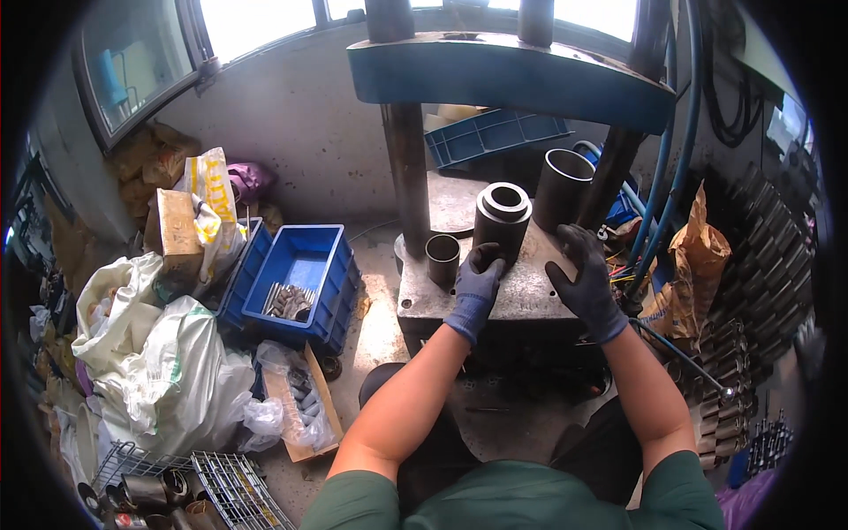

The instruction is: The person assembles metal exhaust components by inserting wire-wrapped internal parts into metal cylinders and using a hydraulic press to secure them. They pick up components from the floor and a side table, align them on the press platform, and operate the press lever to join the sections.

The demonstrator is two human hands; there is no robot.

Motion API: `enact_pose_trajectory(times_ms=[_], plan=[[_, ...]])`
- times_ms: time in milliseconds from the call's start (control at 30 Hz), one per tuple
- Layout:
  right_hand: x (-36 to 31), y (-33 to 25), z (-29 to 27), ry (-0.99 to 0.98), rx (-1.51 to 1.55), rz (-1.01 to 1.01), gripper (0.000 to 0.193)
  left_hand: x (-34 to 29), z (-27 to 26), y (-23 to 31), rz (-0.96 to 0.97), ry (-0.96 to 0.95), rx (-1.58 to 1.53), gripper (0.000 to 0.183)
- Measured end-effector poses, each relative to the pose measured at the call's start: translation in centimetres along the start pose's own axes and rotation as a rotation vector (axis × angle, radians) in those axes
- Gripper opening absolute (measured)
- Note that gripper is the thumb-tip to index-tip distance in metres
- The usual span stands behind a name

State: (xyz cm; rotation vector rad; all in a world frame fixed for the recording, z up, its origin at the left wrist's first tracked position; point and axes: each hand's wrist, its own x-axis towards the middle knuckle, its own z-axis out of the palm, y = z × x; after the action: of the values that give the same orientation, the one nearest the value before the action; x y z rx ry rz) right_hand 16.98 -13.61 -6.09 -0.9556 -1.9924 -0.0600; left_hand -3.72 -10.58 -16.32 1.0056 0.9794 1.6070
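Observation:
A thick dark metal cylinder with a stepped ring top (503, 221) stands upright on the steel bed of a press (530, 300). My left hand (480, 284), in a blue and black glove, is at the cylinder's lower front with its fingers curled together. What those fingers grip, if anything, is hidden. To the right of the cylinder, my gloved right hand (586, 281) hovers over the bed, thumb and fingers apart and holding nothing. A short open tube (442, 265) stands left of my left hand. Behind my right hand rises a wider, taller tube (564, 190).
The press's blue crossbeam (512, 79) spans above, between dark columns (407, 177). Blue hoses (667, 194) hang at the right, near stacked metal parts (760, 274). On the left are a blue crate (296, 274) holding small metal pieces, white sacks (168, 362) and a wire rack (238, 490).

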Motion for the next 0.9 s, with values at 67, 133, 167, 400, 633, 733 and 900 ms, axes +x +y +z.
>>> enact_pose_trajectory(times_ms=[67,133,167,400,633,733,900], plan=[[3.4,0.5,1.4,0.002,-0.159,-0.138,0.061,0.1,0.8,-0.4,-0.007,0.008,0.086,0.036],[6.5,0.8,3.8,-0.047,-0.142,-0.156,0.060,0.7,0.9,-1.1,-0.085,0.025,0.074,0.039],[8.1,0.7,5.6,-0.126,-0.123,-0.142,0.063,2.0,-0.5,-3.4,-0.050,0.033,0.056,0.040],[8.4,1.1,9.8,-0.270,-0.064,-0.052,0.064,3.9,-2.0,-5.0,0.021,0.149,-0.084,0.037],[2.6,2.6,4.3,-0.146,0.303,0.185,0.066,4.6,-1.3,-2.5,-0.076,0.230,0.075,0.043],[-0.4,7.6,3.0,0.000,0.818,0.518,0.058,5.6,-0.7,-4.1,-0.157,0.159,0.017,0.046],[-6.2,10.9,2.1,0.163,1.043,0.669,0.057,5.5,0.4,-4.7,-0.136,0.054,0.116,0.053]])
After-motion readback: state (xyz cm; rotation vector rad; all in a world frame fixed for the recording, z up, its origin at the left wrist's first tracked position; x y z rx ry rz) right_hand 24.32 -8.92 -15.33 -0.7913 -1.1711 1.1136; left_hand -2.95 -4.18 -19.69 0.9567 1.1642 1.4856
